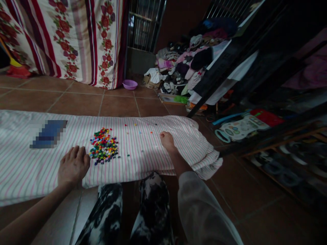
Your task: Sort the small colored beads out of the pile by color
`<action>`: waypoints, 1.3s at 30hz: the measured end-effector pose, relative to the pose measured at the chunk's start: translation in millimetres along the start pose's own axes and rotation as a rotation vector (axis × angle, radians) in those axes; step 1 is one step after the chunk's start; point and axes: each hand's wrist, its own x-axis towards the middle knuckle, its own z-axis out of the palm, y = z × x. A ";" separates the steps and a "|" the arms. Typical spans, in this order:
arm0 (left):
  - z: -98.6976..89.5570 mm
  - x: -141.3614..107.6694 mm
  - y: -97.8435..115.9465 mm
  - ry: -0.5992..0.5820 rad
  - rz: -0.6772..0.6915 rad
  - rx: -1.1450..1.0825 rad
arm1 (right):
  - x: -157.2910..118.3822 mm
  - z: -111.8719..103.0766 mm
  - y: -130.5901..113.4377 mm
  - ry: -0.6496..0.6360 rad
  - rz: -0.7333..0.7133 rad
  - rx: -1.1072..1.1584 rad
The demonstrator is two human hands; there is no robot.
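Head view shows a pile of small coloured pieces (104,146) on a striped cloth (133,172), with loose pieces (151,132) scattered between it and the person's right hand (167,141), whose fingers are curled in, whether around a piece one cannot tell. Just beside the pile, the left hand (73,165) rests palm down, grasping nothing visible; beyond lie a pixelated blue object (48,134) and, on the tiled floor (116,104), a purple basin (130,84).

Small multicoloured pieces (104,146) heaped (others scattered) on striped cloth (76,131).
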 end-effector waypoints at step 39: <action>2.9 -0.7 -1.5 0.041 0.009 -0.019 | 1.4 2.1 -62.3 -0.207 -0.186 -0.108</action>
